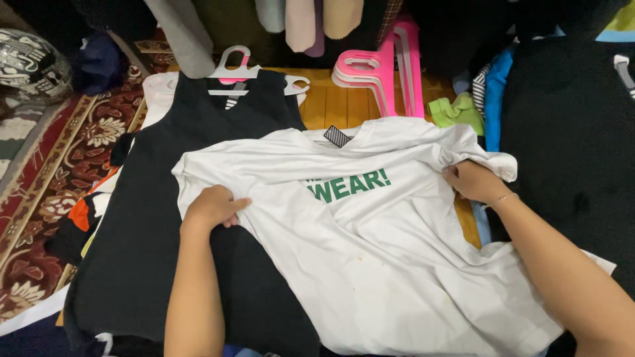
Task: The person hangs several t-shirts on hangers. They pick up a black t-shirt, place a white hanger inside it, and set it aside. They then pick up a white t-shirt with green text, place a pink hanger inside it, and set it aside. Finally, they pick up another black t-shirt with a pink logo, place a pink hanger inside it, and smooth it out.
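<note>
The white T-shirt [370,231] is lying across the middle of the frame, partly over a black sleeveless garment [172,218] at centre-left. The left hand [213,208] is pinching one sleeve edge shut; the right hand [473,182] is bunching the other. Collar is pointing to the top, hem to the lower right. An uneven pull is risking creases and dragging the black garment along.

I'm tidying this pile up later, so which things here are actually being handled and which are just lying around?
In hand:
white T-shirt, gripped by left hand at one sleeve and right hand at the other

Lying about:
black sleeveless dress on a white hanger
pink hangers
green cloth
patterned rug
</note>
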